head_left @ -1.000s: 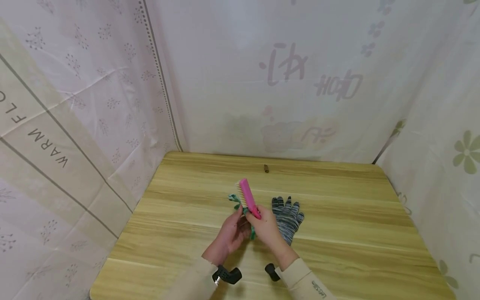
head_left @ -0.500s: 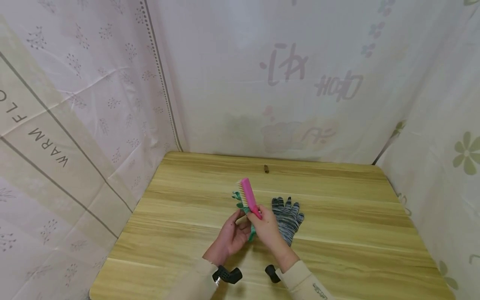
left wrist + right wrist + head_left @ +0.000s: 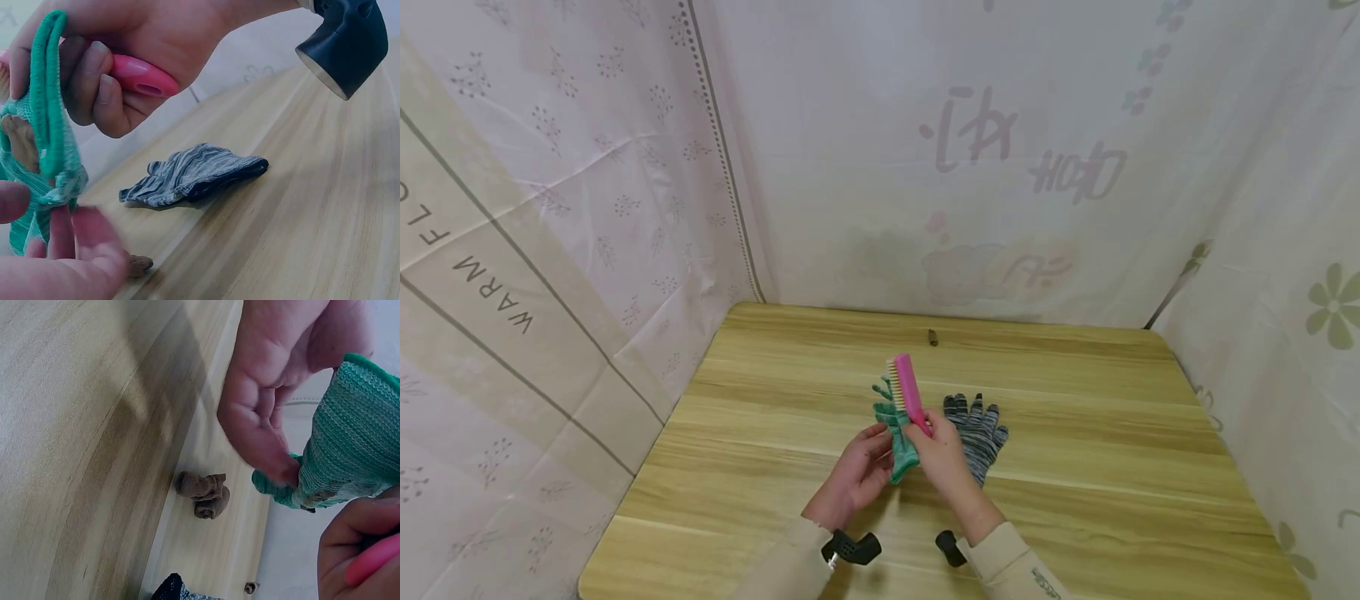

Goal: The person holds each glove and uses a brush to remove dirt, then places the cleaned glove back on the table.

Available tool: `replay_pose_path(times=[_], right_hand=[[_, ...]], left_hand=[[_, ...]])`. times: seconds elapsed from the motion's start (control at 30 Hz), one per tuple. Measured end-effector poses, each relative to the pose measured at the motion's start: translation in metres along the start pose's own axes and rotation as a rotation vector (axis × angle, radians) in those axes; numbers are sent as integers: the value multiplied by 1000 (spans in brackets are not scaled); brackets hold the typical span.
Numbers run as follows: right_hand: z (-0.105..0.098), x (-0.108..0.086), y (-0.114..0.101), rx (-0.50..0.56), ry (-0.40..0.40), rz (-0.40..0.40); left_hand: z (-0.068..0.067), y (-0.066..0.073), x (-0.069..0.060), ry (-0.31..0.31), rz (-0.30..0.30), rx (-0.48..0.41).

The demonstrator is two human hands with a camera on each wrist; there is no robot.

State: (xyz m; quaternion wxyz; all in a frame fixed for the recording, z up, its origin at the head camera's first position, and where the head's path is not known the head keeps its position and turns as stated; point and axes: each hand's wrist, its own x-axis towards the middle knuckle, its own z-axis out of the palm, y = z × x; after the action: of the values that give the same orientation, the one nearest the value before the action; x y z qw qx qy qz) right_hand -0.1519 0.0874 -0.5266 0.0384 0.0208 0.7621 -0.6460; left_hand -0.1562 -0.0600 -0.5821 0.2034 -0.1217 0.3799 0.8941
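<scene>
In the head view my right hand (image 3: 942, 446) grips a pink brush (image 3: 909, 390) with pale bristles by its handle, fingers curled round it. A green knitted glove (image 3: 904, 450) hangs between my two hands, its fingers pointing away and the cuff toward me. The left wrist view shows my left hand (image 3: 75, 256) pinching the green glove low down. A brown patch shows on the green glove there. Thumb and index finger of my right hand lie close against the glove; whether they hold it too is unclear. The brush head is beside the glove's fingers.
A grey-and-black striped glove (image 3: 976, 437) lies flat on the wooden table (image 3: 1075, 500), right of my right hand. Near the far edge sits a small brown piece (image 3: 933, 337). The right wrist view shows a larger wrinkled brown lump (image 3: 203, 492). Patterned curtains (image 3: 880, 167) hang around the table.
The green glove has turned and spread into fuller view between my hands. Right hand and brush have shifted slightly right. The striped glove has not moved.
</scene>
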Motion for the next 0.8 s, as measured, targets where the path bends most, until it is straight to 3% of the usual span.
replay_pose_path(times=[0.17, 0.4, 0.8], right_hand=[[-2, 1, 3, 21, 3, 11], [-5, 1, 4, 49, 17, -1], [-7, 0, 10, -29, 100, 0]], left_hand=[[1, 1, 0, -5, -24, -19], [-1, 1, 1, 15, 9, -12], [-8, 10, -4, -26, 52, -159]])
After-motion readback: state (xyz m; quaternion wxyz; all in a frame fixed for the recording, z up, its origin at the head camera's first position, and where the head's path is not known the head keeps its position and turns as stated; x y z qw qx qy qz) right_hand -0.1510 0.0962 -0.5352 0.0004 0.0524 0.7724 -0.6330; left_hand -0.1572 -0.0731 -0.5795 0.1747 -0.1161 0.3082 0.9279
